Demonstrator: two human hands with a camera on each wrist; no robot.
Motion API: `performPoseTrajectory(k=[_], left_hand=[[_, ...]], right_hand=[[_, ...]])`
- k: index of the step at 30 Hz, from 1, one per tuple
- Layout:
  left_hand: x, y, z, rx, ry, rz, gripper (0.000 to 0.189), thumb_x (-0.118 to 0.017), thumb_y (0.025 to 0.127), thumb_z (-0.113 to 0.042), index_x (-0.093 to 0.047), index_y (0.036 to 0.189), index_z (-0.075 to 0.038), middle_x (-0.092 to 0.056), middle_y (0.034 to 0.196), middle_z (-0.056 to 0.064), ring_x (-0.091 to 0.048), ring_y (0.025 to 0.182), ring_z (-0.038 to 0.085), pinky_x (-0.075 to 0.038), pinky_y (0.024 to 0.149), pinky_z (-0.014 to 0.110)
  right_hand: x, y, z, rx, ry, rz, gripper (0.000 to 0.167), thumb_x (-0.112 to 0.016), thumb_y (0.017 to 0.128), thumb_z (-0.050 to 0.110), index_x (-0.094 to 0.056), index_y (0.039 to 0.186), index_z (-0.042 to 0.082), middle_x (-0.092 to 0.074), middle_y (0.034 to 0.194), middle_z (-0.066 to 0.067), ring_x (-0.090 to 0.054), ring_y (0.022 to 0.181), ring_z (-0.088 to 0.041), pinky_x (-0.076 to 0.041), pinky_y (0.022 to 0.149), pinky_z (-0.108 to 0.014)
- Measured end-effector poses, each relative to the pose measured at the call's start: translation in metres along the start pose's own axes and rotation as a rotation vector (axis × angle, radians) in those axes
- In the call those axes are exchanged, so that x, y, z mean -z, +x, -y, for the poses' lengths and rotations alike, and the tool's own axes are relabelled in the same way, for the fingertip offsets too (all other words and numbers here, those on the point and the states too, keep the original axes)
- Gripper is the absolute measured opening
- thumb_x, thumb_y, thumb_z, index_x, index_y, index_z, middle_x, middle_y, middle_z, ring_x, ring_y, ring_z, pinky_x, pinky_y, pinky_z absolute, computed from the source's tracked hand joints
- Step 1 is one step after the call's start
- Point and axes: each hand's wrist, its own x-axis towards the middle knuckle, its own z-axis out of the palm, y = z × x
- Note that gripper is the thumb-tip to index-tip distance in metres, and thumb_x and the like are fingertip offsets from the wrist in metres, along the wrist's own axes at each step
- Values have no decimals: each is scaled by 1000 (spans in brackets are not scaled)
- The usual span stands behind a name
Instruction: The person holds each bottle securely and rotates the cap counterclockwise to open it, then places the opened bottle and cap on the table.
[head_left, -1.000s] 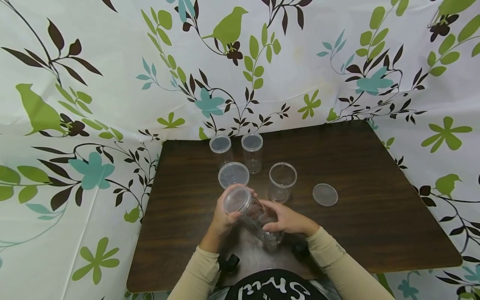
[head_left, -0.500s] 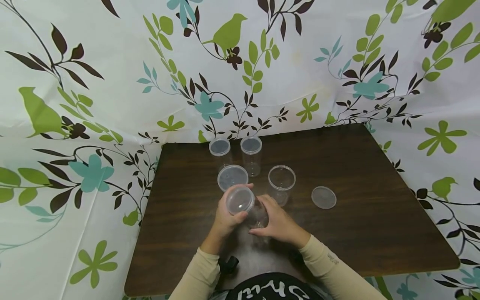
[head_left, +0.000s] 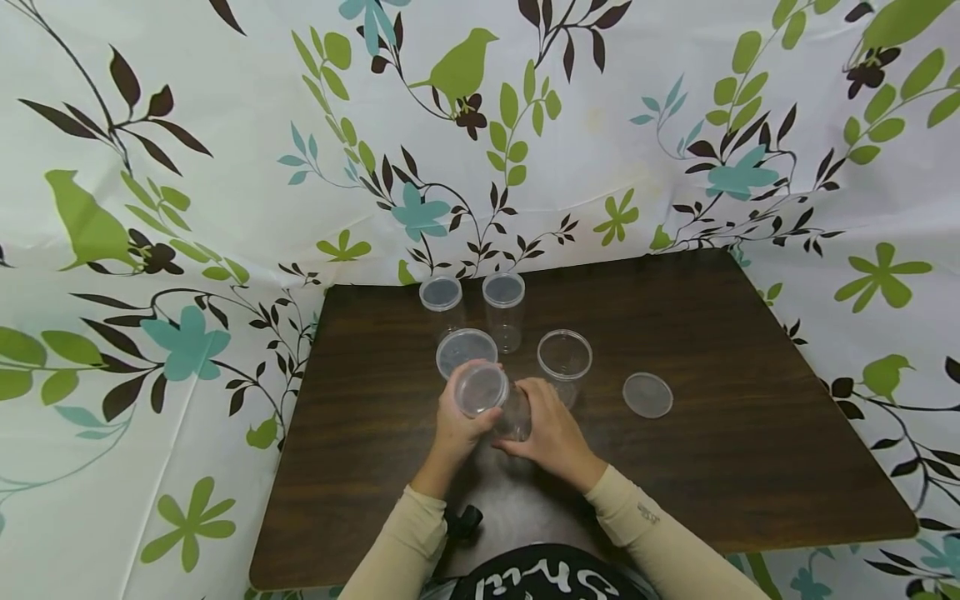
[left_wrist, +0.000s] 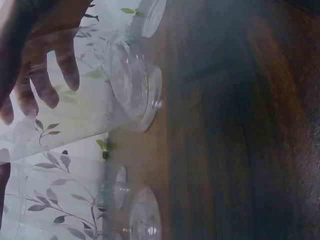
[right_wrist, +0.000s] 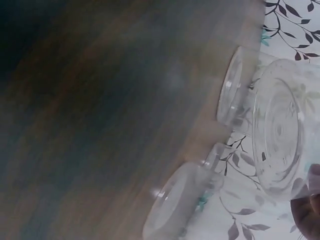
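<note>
A clear plastic jar (head_left: 517,415) with a translucent lid (head_left: 482,390) is held above the table, tilted with its lid toward the head camera. My left hand (head_left: 454,425) grips it round the lid end, thumb at the lid's edge. On the other side my right hand (head_left: 557,433) holds the jar's body, thumb below and fingers behind. The right wrist view shows the jar's round base (right_wrist: 280,130) beside the fingertips (right_wrist: 306,215). Through clear plastic in the left wrist view, fingers (left_wrist: 65,65) appear spread.
Two narrow lidded jars (head_left: 441,293) (head_left: 504,290) stand at the table's back edge. A wider lidded jar (head_left: 467,353) is just beyond my left hand. An uncovered jar (head_left: 565,355) stands beyond my right hand, with a loose lid (head_left: 648,395) lying to its right on the brown table (head_left: 750,467).
My right hand has moved left and slightly up, closer to the left hand. The held jar has swung from lying slanted to pointing its lid more toward the camera.
</note>
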Motion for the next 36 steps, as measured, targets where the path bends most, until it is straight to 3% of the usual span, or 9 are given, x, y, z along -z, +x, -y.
performPoseTrajectory(k=[3,8,11,14,18,24,31,36], left_hand=[[-1,-1,1,11,49,-9,86,-88,76,-46,-52,134,7,-66,125,26,-62,116,22,-45,101,29],[0,-1,4,15,105,-2,91,-86,76,-51,-50,132,11,-64,123,32,-62,114,31,-46,100,36],[0,-2,5,17,109,7,90,-86,76,-50,-50,131,12,-64,122,31,-63,112,27,-47,99,35],[0,-2,5,27,112,11,90,-87,74,-52,-53,132,7,-67,123,24,-63,112,18,-46,99,29],[0,-1,9,20,117,11,91,-87,71,-56,-54,133,3,-68,123,19,-63,112,16,-46,99,27],[1,0,11,19,121,12,91,-86,73,-54,-54,131,8,-67,122,25,-63,111,14,-47,97,25],[-7,2,-13,19,118,17,85,-86,78,-46,-52,128,15,-67,118,29,-63,110,16,-46,98,29],[-9,-3,-10,44,133,12,81,-87,79,-38,-52,129,15,-66,117,30,-62,111,14,-45,98,27]], right_hand=[[2,-2,-5,12,69,53,96,-100,60,35,-49,131,-3,-56,124,-16,-56,112,-30,-49,95,-47],[7,-6,-14,-71,299,209,98,-95,70,21,-37,145,-3,-53,137,-19,-54,125,-32,-46,102,-50],[9,-8,-18,-99,360,264,97,-92,74,18,-34,149,-1,-52,142,-20,-53,129,-33,-44,104,-52],[9,-8,-21,-106,361,294,95,-91,77,20,-35,151,1,-51,145,-18,-52,131,-31,-44,106,-51],[8,-8,-22,-123,339,298,91,-90,78,23,-39,150,2,-53,144,-16,-54,130,-32,-45,105,-51],[8,-5,-23,-156,325,315,89,-91,77,23,-41,148,0,-55,141,-18,-56,127,-38,-45,104,-53],[10,-7,-25,-187,303,352,89,-90,77,29,-43,147,0,-55,142,-17,-55,128,-36,-45,104,-53],[13,-10,-28,-217,307,405,90,-90,77,33,-43,147,1,-55,142,-16,-55,128,-32,-45,104,-52]])
